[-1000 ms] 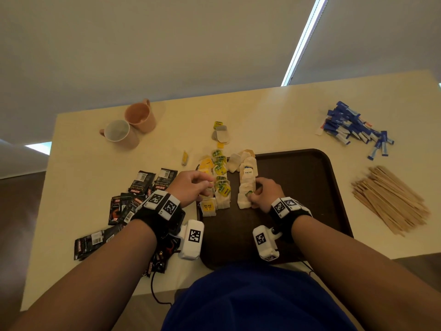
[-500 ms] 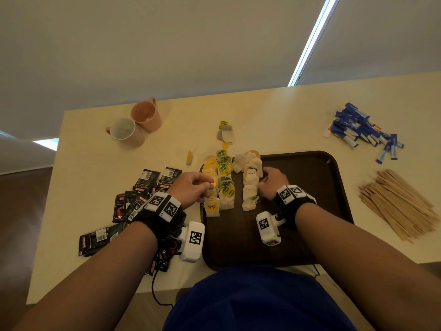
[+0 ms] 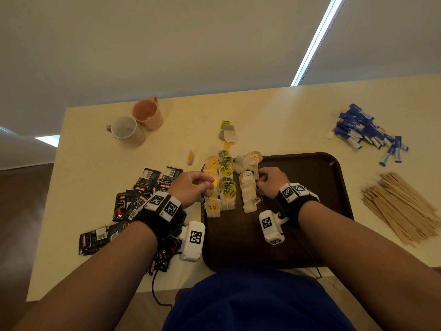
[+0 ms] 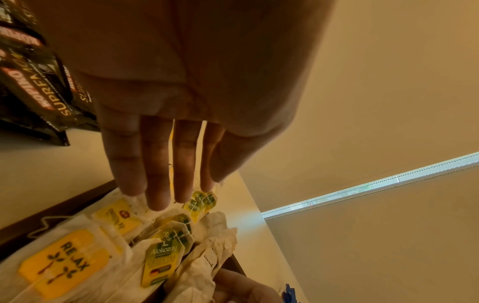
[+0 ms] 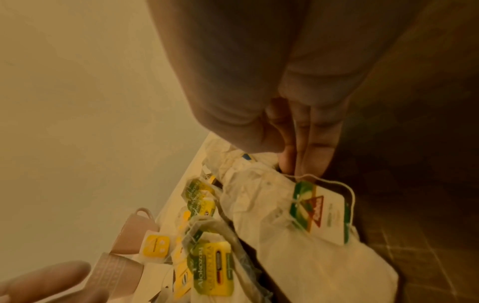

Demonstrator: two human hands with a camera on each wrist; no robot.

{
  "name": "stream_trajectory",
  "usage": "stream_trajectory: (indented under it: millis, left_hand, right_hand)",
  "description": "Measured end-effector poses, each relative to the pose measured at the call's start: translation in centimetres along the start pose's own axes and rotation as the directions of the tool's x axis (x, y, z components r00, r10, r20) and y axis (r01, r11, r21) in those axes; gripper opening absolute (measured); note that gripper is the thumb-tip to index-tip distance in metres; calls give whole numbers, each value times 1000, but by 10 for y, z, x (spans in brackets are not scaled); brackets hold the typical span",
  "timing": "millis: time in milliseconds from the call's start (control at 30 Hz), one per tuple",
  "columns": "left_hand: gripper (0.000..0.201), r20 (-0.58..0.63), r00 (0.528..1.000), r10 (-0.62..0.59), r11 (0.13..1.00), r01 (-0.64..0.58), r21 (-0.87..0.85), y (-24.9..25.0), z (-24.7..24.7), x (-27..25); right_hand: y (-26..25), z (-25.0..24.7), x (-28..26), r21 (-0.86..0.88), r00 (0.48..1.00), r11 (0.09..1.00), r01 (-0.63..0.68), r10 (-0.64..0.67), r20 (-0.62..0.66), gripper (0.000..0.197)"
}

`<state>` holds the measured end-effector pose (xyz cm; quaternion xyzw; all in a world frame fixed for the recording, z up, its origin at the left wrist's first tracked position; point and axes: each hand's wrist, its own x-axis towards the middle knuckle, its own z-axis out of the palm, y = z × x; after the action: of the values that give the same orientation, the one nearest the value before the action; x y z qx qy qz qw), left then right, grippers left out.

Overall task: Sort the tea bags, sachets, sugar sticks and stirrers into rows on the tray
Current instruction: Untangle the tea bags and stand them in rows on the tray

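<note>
Three rows of tea bags lie on the left part of the dark brown tray (image 3: 310, 211): yellow-tagged bags (image 3: 212, 206), green-tagged bags (image 3: 228, 187) and plain white bags (image 3: 248, 194). My left hand (image 3: 207, 187) hovers over the yellow row. Its fingers (image 4: 158, 184) are straight, with the tips at the yellow and green tags (image 4: 199, 203). My right hand (image 3: 261, 180) rests against the right side of the white row. Its fingertips (image 5: 311, 160) press the edge of a white bag with a green and red tag (image 5: 316, 213).
Black coffee sachets (image 3: 143, 187) are scattered left of the tray. Blue sugar sticks (image 3: 367, 132) lie at the far right, and wooden stirrers (image 3: 401, 206) lie right of the tray. Two mugs (image 3: 136, 123) and loose tea bags (image 3: 228, 134) sit beyond the tray.
My right hand has slid from the near end of the white row toward its middle. The left hand has stayed over the yellow row.
</note>
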<state>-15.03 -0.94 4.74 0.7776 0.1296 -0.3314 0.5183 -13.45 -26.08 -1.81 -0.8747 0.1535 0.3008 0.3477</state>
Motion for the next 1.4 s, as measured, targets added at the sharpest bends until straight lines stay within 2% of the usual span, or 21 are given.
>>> stream_trajectory:
  millis: [233, 367, 500, 800, 1033, 1133, 1300, 1400]
  left_hand:
    - [17, 2, 1000, -7, 1000, 7, 0, -1, -1, 3]
    - [18, 0, 1000, -10, 1000, 10, -10, -1, -2, 2]
    - [18, -4, 1000, -11, 1000, 11, -15, -1, -2, 2]
    - [16, -15, 1000, -8, 1000, 8, -15, -2, -4, 2]
    - [16, -18, 1000, -17, 1000, 16, -18, -2, -4, 2]
    - [15, -22, 999, -24, 999, 23, -23, -2, -4, 2]
    - [15, -24, 999, -30, 999, 29, -24, -2, -5, 2]
    - [15, -27, 999, -29, 999, 28, -24, -3, -6, 2]
  right_hand:
    - [1, 2, 5, -32, 999, 999, 37, -37, 25, 33]
    - [4, -8, 12, 39, 998, 999, -36, 38, -59, 33]
    - [0, -18, 18, 5, 989, 1000, -22, 23, -147, 31]
    - [-11, -7, 26, 14, 995, 999, 35, -34, -91, 29]
    - [-12, -15, 31, 24, 974, 997, 74, -67, -215, 17]
    - [-18, -15, 33, 25, 973, 995, 97, -90, -215, 14]
    - [-22, -16, 37, 118, 979, 991, 68, -43, -199, 8]
    - [-22, -21, 38, 57, 973, 994, 90, -75, -218, 5]
